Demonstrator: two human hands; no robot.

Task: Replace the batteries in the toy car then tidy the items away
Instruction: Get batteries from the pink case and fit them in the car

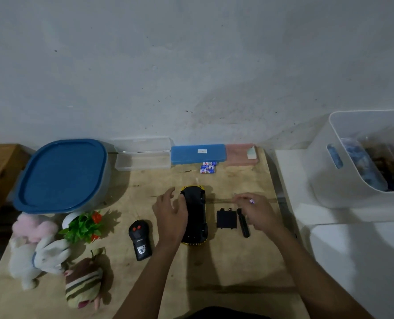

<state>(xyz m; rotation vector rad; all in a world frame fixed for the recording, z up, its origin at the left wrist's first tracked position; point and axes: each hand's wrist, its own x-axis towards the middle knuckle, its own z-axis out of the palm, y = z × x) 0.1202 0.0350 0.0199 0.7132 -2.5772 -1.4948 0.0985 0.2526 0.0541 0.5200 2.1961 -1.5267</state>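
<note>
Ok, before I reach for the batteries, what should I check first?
1. Car turned over: ok; the toy car lies underside up on the table.
2. Cover off: ok; the black cover lies right of the car.
3. Old batteries out: cannot tell; the underside is too dark.
4. Loose batteries within sight: ok; three batteries lie by the blue case.
5. Car steadied: ok; the left hand rests at its left side.
6. Right hand free: cannot tell; the right hand has its fingers curled above the screwdriver, maybe pinching something small.

Bare left hand (171,214), bare right hand (259,214), dark garment (226,313) below
</note>
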